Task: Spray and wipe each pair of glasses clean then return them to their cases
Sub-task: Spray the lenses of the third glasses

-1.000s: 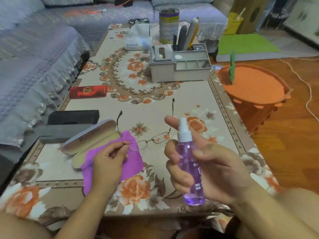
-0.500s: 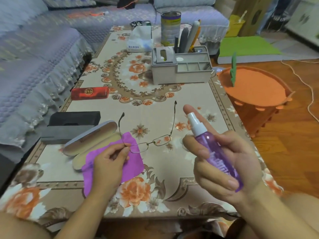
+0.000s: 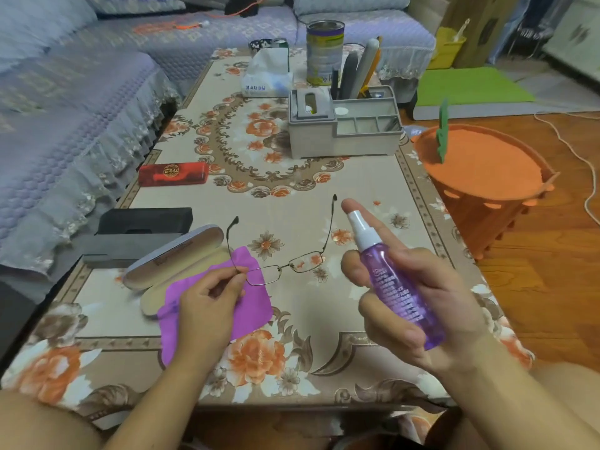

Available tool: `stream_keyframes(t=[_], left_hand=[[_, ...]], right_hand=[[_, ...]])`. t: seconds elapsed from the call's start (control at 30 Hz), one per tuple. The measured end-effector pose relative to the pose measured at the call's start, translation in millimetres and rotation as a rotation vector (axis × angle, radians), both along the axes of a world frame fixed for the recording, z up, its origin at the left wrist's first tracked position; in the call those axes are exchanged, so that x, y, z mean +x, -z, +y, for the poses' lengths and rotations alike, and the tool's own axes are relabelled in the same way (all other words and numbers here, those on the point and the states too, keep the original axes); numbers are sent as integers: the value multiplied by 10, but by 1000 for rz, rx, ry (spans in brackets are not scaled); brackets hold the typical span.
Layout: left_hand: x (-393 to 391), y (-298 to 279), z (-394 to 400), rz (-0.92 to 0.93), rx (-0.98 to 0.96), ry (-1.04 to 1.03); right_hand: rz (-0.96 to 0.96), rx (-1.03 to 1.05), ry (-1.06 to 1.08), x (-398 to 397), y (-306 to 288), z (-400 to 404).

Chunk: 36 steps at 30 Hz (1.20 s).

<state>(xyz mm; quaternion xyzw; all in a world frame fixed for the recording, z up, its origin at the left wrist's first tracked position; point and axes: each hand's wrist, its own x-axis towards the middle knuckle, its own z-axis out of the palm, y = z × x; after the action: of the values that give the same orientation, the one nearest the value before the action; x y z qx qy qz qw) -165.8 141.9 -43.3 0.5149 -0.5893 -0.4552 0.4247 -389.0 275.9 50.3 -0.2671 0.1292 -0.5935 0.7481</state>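
Observation:
Thin metal-framed glasses (image 3: 303, 263) hang above the table with their arms unfolded and pointing away. My left hand (image 3: 207, 298) pinches their left lens rim, over a purple cloth (image 3: 251, 305) lying on the table. My right hand (image 3: 418, 297) grips a purple spray bottle (image 3: 394, 282), tilted with its white nozzle toward the glasses and the forefinger raised over the nozzle top. An open silver case (image 3: 177, 256) with a beige lining lies left of the cloth. A black case (image 3: 146, 220) and a red case (image 3: 173, 173) lie shut further back on the left.
A grey desk organiser (image 3: 344, 134) with pens, a tissue pack (image 3: 268, 79) and a tin can (image 3: 324, 50) stand at the far end of the flowered table. An orange basket (image 3: 480, 177) sits on the floor to the right. A sofa runs along the left.
My right hand has carried the bottle to the right and tilted it from upright, so its nozzle aims at the glasses. My left hand has kept its pinch on the frame.

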Motion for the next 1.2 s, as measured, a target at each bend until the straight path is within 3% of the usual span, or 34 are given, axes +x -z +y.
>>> stream_keyframes(t=[0.07,0.13,0.2,0.27,0.3,0.47,0.67,0.87,1.2], left_hand=[[3,-38,33,-16,-30,-13],[-28,-78,87,-45,-85,-21],[-134,-104,147,-55,-148,-12],[-288,-102,177,-77,-239,-1],[-364,-93,172,-102,-305,-5],[-584,35,95,-161,-550,-45],[-571,122,45,-182,-591,-24],[-599,185,48,-141,-670,-44],[-612,196,69,-101,-741,15]], right_hand=[[35,-6,13,-13,-119,23],[275,15,128,-3,-108,12],[863,22,427,-5,-55,47],[1488,-115,747,39,34,55],[1654,-153,880,68,84,46],[1853,-130,1031,242,184,-12],[1899,-11,810,442,311,-31],[1890,-69,864,413,322,-145],[1957,-104,770,441,334,-147]])
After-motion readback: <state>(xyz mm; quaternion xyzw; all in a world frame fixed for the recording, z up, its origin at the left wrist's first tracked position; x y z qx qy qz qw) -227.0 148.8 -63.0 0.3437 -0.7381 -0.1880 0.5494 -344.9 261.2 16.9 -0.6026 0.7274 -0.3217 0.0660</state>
